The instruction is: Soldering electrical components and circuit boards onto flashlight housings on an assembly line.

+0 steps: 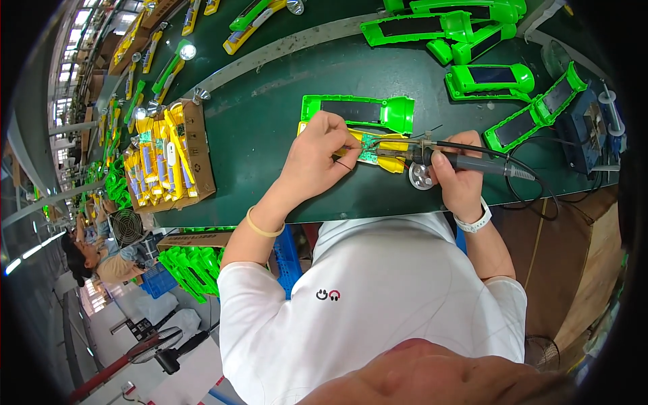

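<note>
Some bare tabletop [246,115] separates box edge [201,158] from left fingers [347,140] pinching wire [344,164], right fingers [440,162] gripping soldering iron [472,164].

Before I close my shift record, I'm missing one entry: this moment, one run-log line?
Left hand: at circuit board; right hand: holding soldering iron, tip near board; green casing: beyond board
</note>
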